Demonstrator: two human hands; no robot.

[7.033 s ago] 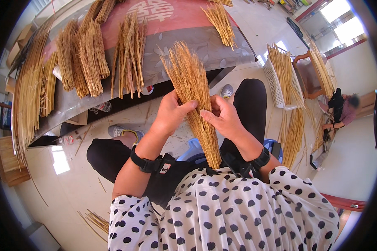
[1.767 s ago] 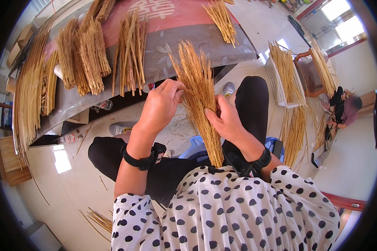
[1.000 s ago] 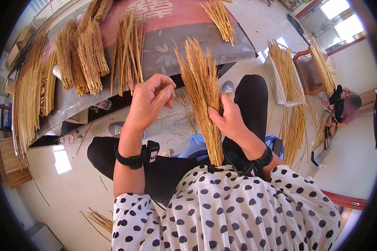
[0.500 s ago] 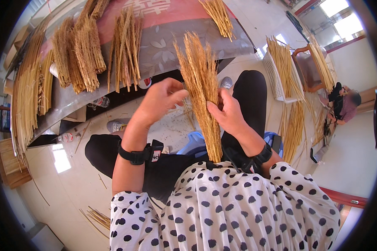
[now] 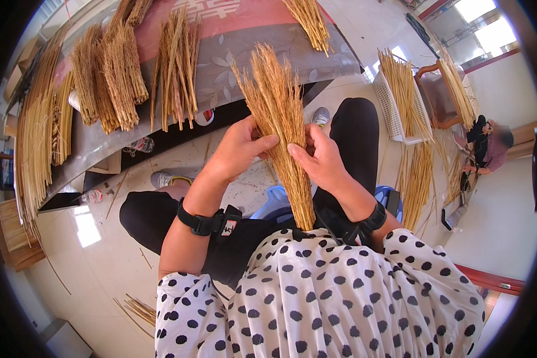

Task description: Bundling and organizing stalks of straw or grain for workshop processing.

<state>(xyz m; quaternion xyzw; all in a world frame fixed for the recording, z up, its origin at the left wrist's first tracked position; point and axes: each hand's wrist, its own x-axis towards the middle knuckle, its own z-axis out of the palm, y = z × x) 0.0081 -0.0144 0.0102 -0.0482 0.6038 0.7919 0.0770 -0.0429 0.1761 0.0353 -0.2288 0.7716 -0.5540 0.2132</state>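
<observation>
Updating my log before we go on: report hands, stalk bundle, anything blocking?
Left hand and right hand both gripping dried-stalk bundle. Bundle's bushy end toward table. Nothing seen blocking either hand.

Fingertips of the left hand [image 5: 237,155] and right hand [image 5: 324,161] lie hidden behind the stalk bundle [image 5: 283,113]. The upper edge crops the table [image 5: 218,70]; I cannot resolve the distant person [image 5: 496,153] in detail.

This looks like a home room used as a workshop: bundled stalks [image 5: 123,80] lie on the patterned surface [image 5: 215,89] beyond the left grip [image 5: 235,153], while right of the right grip [image 5: 324,157] stand a stalk-filled white basket [image 5: 386,112] and a wooden-framed chair [image 5: 432,98].
</observation>
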